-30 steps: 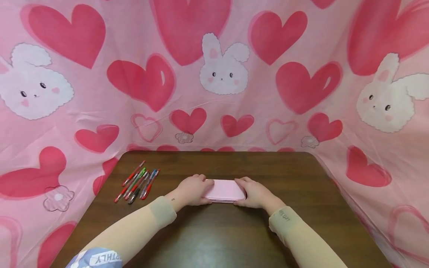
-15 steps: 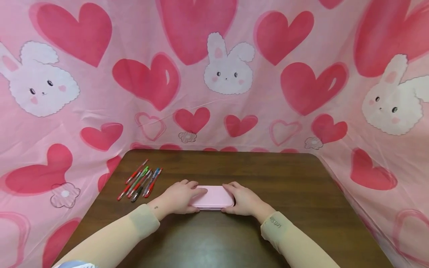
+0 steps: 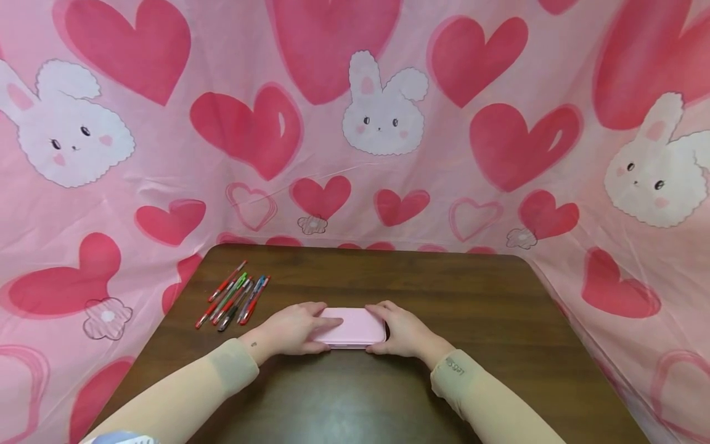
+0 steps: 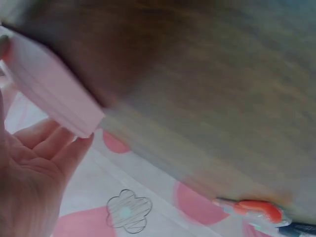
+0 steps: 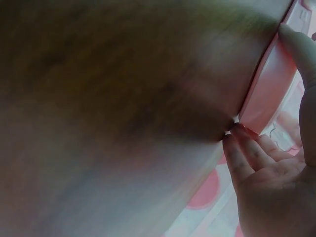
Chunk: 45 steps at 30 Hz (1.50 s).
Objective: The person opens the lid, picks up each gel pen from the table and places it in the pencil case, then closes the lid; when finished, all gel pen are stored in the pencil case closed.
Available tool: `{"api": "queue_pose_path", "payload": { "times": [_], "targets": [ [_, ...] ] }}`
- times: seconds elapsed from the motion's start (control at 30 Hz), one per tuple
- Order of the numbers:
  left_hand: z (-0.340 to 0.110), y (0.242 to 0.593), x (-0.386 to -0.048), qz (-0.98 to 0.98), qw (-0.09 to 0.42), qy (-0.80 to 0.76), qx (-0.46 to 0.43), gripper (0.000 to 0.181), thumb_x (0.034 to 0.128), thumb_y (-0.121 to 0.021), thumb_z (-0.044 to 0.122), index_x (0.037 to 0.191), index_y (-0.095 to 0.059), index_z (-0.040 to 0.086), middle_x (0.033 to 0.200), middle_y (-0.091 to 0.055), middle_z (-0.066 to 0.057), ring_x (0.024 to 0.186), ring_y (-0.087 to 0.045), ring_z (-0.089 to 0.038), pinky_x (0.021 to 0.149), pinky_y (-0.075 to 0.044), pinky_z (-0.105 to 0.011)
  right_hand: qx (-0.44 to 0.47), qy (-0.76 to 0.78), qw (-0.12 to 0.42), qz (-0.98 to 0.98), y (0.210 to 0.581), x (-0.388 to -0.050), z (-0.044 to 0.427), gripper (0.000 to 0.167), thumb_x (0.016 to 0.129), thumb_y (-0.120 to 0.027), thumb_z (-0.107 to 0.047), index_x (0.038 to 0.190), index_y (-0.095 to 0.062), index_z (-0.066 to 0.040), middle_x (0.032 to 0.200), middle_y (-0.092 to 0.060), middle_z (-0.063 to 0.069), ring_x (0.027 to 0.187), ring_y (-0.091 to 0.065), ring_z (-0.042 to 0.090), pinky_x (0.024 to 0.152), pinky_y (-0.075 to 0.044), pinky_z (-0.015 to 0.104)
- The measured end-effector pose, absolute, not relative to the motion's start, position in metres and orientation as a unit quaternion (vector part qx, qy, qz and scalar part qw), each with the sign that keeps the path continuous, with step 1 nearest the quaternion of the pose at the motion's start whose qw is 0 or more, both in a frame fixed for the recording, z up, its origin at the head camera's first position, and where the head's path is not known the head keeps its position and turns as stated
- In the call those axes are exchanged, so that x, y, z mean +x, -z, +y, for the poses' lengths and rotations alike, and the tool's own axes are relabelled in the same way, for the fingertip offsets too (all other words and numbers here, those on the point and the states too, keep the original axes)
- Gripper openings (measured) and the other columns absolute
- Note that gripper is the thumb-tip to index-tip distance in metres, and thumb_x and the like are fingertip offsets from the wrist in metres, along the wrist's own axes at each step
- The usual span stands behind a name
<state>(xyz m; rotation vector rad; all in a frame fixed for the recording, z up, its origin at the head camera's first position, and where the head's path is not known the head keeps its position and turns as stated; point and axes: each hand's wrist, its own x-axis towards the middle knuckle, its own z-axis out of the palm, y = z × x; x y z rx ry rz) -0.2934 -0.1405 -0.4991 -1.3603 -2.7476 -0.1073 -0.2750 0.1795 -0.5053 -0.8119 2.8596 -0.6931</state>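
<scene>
Take the pink case as the middle of the dial, twelve at the far edge, and here we are: it lies flat on the brown table, and both hands are on it! The left hand clamps its nine o'clock end, thumb at the near edge, one finger lying across the top. Over at three, the right hand pinches the other end, thumb near, fingers round the far side; the two hands sit apart, with the case between them.

What a surface: dark wood grain, rounded far corners at eleven and one, a pale patch of light glowing down at six. Out at ten, a loose heap of pens, red, green, black and blue, well apart from the case.

And the room! A pink cloth hangs around the table, creased in places, splashed with red hearts. A white rabbit beams from twelve, with others at ten and two. Cream sleeves reach in from seven and five, the right cuff lettered. Both wrist views show the wood blurred.
</scene>
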Motion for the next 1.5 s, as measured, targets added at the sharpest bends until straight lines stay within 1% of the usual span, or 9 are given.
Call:
{"api": "queue_pose_path", "payload": {
  "times": [0.13, 0.27, 0.5, 0.73, 0.87, 0.97, 1.17, 1.4, 1.5],
  "targets": [
    [-0.143, 0.501, -0.294, -0.888, 0.05, 0.036, -0.456, 0.06, 0.0997, -0.074, 0.059, 0.155, -0.064, 0.038, 0.147, -0.071, -0.021, 0.13, -0.074, -0.033, 0.109, -0.061, -0.049, -0.272, 0.228, 0.05, 0.934, 0.508, -0.276, 0.181, 0.083, 0.085, -0.094, -0.045, 0.159, -0.06, -0.028, 0.146, -0.062, 0.007, 0.125, -0.067, 0.027, 0.112, -0.056, 0.052],
    [-0.145, 0.502, -0.296, -0.883, 0.047, 0.039, -0.465, 0.059, 0.1004, -0.072, 0.06, 0.155, -0.064, 0.038, 0.148, -0.07, -0.02, 0.128, -0.075, -0.032, 0.108, -0.061, -0.047, -0.277, 0.23, 0.052, 0.931, 0.509, -0.276, 0.182, 0.082, 0.085, -0.095, -0.045, 0.158, -0.06, -0.033, 0.146, -0.061, 0.007, 0.124, -0.066, 0.026, 0.111, -0.056, 0.052],
    [-0.146, 0.501, -0.302, -0.877, 0.034, 0.058, -0.475, 0.058, 0.1012, -0.071, 0.061, 0.154, -0.064, 0.038, 0.148, -0.071, -0.019, 0.124, -0.078, -0.031, 0.107, -0.063, -0.045, -0.289, 0.23, 0.053, 0.928, 0.506, -0.276, 0.182, 0.081, 0.085, -0.095, -0.044, 0.158, -0.061, -0.035, 0.144, -0.059, 0.007, 0.121, -0.065, 0.026, 0.109, -0.057, 0.051],
    [-0.146, 0.496, -0.303, -0.87, 0.039, 0.114, -0.477, 0.052, 0.1019, -0.072, 0.055, 0.15, -0.07, 0.035, 0.137, -0.078, -0.013, 0.109, -0.082, -0.025, 0.1, -0.065, -0.043, -0.287, 0.235, 0.066, 0.926, 0.505, -0.277, 0.182, 0.087, 0.086, -0.095, -0.043, 0.162, -0.054, -0.038, 0.145, -0.057, 0.005, 0.121, -0.064, 0.023, 0.11, -0.057, 0.051],
    [-0.147, 0.491, -0.305, -0.877, 0.008, 0.129, -0.463, 0.053, 0.102, -0.071, 0.058, 0.151, -0.068, 0.036, 0.142, -0.076, -0.012, 0.119, -0.08, -0.026, 0.105, -0.063, -0.045, -0.281, 0.25, 0.072, 0.924, 0.505, -0.277, 0.183, 0.088, 0.086, -0.094, -0.043, 0.164, -0.052, -0.038, 0.152, -0.055, 0.009, 0.129, -0.064, 0.028, 0.114, -0.055, 0.056],
    [-0.148, 0.486, -0.311, -0.878, -0.021, 0.152, -0.453, 0.053, 0.1022, -0.071, 0.059, 0.15, -0.069, 0.037, 0.144, -0.075, -0.004, 0.126, -0.077, -0.021, 0.11, -0.061, -0.045, -0.276, 0.269, 0.075, 0.92, 0.506, -0.277, 0.185, 0.089, 0.086, -0.094, -0.042, 0.164, -0.052, -0.036, 0.163, -0.05, 0.013, 0.141, -0.059, 0.035, 0.118, -0.051, 0.062],
    [-0.15, 0.481, -0.322, -0.863, -0.042, 0.232, -0.447, 0.042, 0.1004, -0.078, 0.053, 0.137, -0.079, 0.031, 0.132, -0.08, 0.012, 0.124, -0.076, -0.007, 0.108, -0.061, -0.038, -0.282, 0.302, 0.073, 0.908, 0.508, -0.277, 0.189, 0.105, 0.083, -0.098, -0.039, 0.171, -0.04, -0.031, 0.163, -0.052, 0.011, 0.145, -0.057, 0.033, 0.12, -0.049, 0.063],
    [-0.156, 0.481, -0.33, -0.865, -0.065, 0.312, -0.387, 0.026, 0.0982, -0.083, 0.045, 0.121, -0.084, 0.032, 0.117, -0.083, 0.014, 0.108, -0.076, -0.004, 0.1, -0.063, -0.034, -0.261, 0.344, 0.076, 0.899, 0.51, -0.278, 0.19, 0.13, 0.076, -0.103, -0.031, 0.172, -0.018, -0.054, 0.175, -0.04, 0.004, 0.157, -0.048, 0.032, 0.125, -0.044, 0.063],
    [-0.157, 0.481, -0.332, -0.867, -0.081, 0.346, -0.349, 0.018, 0.0986, -0.083, 0.039, 0.115, -0.085, 0.031, 0.112, -0.083, 0.012, 0.101, -0.075, -0.005, 0.094, -0.063, -0.032, -0.263, 0.368, 0.076, 0.889, 0.509, -0.277, 0.189, 0.141, 0.073, -0.106, -0.027, 0.173, -0.01, -0.054, 0.177, -0.036, 0.009, 0.154, -0.053, 0.032, 0.123, -0.048, 0.058]
  ]
}}
